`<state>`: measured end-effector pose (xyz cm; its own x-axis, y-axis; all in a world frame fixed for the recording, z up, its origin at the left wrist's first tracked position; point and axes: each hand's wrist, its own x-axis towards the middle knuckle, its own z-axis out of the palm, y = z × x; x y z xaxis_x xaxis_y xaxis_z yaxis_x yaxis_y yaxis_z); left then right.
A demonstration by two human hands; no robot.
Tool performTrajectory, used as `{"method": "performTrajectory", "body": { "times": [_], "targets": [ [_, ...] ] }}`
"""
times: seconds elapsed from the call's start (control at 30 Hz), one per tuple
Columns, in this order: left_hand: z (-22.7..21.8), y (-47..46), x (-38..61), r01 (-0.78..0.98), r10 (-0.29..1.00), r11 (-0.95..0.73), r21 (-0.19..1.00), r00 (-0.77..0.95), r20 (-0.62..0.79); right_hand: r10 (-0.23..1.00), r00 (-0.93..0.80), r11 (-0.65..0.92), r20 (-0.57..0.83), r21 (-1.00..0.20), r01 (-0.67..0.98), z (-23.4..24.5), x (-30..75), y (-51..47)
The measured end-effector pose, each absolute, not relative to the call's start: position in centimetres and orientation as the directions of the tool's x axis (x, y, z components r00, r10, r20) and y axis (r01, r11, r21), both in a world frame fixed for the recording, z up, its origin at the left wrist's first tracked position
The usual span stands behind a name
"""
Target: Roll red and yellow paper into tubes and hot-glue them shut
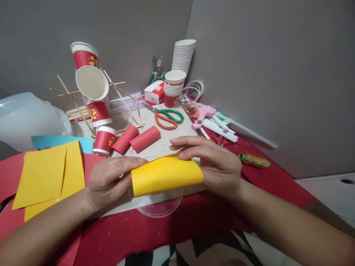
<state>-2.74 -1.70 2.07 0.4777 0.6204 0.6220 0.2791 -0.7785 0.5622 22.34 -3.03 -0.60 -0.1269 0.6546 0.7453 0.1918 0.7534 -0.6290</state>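
Between my two hands a sheet of yellow paper is curled over into a loose roll. My left hand grips its left end, thumb on top and the other fingers partly hidden behind the paper. At the right end my right hand holds it, with fingers over the upper edge and the thumb out of sight. Below the roll lies a clear round lid. Just beyond it, two red paper tubes rest on a pale board.
Scissors with green and orange handles lie behind the tubes. Red paper cups and a wooden stick frame stand back left. A pink glue gun lies right, near stacked cups. Yellow sheets are at left.
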Motion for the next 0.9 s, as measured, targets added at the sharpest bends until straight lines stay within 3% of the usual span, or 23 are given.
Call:
{"method": "performTrajectory", "body": {
  "times": [0.17,0.5,0.7,0.9],
  "targets": [
    [2.0,-1.3,-3.0,0.225,0.529,-0.836,0.501,0.578,0.622,0.684,-0.097,0.726,0.723,-0.663,0.18,-0.8,22.2,-3.1],
    [2.5,-1.3,-3.2,0.278,0.499,-0.862,0.424,0.612,0.613,0.692,-0.223,0.722,0.687,-0.648,0.244,0.3,22.7,-2.9],
    [2.4,-0.9,-3.2,0.235,0.492,-0.858,0.458,0.634,0.597,0.795,-0.167,0.605,0.583,-0.78,0.161,-0.1,22.5,-3.0],
    [1.1,-0.7,-2.8,0.247,0.585,-0.802,0.544,0.513,0.628,0.9,-0.121,0.428,0.419,-0.901,0.065,0.1,22.1,-2.9]
  ]
}}
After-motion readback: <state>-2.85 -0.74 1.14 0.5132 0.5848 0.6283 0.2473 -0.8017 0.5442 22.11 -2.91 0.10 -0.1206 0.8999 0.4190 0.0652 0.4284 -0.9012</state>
